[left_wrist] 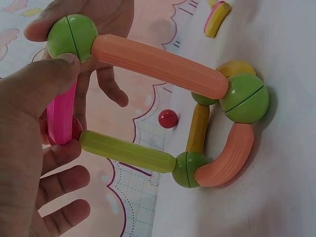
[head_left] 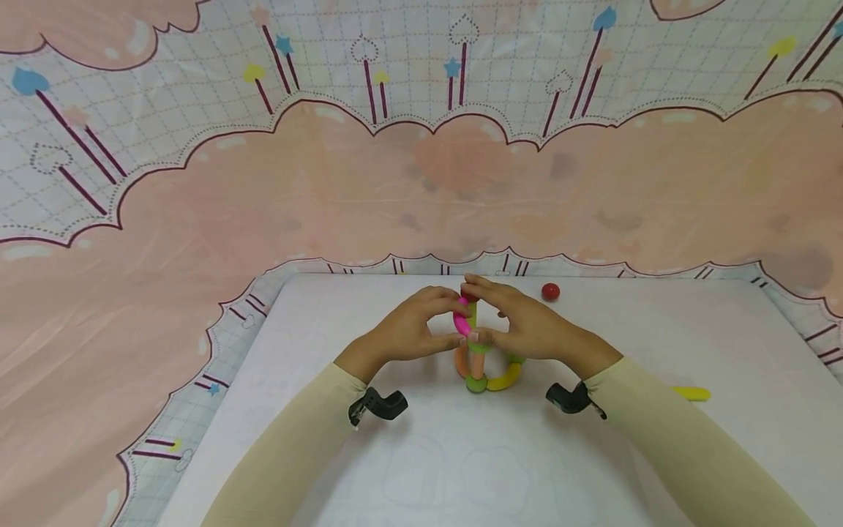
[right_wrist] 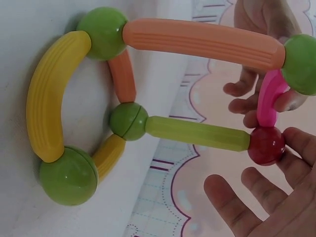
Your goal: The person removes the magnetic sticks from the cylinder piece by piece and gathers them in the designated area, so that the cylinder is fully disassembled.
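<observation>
A ball-and-rod building toy stands on the table between both hands. Its base has green balls (right_wrist: 69,175) joined by curved yellow rods (right_wrist: 47,98) and curved orange rods (left_wrist: 229,158). A straight orange rod (right_wrist: 207,44) and a lime rod (right_wrist: 197,134) rise to a green ball (left_wrist: 73,37) and a red ball (right_wrist: 266,145). My left hand (head_left: 421,326) pinches a curved pink rod (head_left: 459,318) that spans these two upper balls. My right hand (head_left: 527,318) holds the upper balls from the other side, thumb at the green one and index finger at the red one.
A loose red ball (head_left: 550,292) lies at the back of the white table (head_left: 461,468), right of the toy. On the right, a yellow rod (head_left: 694,394) shows partly from behind the right sleeve. A patterned cloth (head_left: 395,197) hangs behind the table.
</observation>
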{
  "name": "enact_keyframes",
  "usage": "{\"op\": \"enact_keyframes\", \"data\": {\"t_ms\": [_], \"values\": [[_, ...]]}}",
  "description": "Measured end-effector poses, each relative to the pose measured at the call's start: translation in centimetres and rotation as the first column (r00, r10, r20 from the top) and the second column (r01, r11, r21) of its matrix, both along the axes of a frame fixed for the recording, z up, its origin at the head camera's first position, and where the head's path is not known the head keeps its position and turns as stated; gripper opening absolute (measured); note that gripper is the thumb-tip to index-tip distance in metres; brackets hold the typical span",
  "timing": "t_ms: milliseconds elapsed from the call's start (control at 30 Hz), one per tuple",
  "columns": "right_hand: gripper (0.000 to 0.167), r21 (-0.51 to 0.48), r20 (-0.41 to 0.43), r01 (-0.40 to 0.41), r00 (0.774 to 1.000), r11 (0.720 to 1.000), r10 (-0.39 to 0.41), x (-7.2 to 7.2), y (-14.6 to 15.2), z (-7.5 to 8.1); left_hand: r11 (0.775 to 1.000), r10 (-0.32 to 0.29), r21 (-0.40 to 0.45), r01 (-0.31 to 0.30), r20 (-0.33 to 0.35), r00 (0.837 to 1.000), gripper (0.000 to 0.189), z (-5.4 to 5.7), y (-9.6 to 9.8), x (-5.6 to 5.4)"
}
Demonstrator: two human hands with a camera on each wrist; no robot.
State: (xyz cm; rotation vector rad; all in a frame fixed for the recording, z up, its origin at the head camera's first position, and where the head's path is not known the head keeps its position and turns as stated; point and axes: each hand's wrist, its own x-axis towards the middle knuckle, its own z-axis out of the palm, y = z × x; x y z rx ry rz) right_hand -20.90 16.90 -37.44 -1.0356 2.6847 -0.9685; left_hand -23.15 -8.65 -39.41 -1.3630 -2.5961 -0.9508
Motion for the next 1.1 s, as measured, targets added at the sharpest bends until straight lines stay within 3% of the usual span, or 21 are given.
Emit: {"op": "enact_keyframes", "data": {"t_ms": [533, 1100], "values": [[0.083, 0.028, -0.004, 0.019, 1.000, 0.999, -0.019, 0.01, -0.13, 0.09, 1.000, 0.018, -0.009, -0.018, 0.022, 1.000, 0.033, 0.12, -0.01, -0.10], [0.074, 0.013, -0.012, 0.023, 1.000, 1.000, -0.023, 0.13, -0.29, 0.00, 0.999, 0.047, 0.026, -0.045, -0.076, 0.996, 0.028, -0.21, -0.07, -0.07]]}}
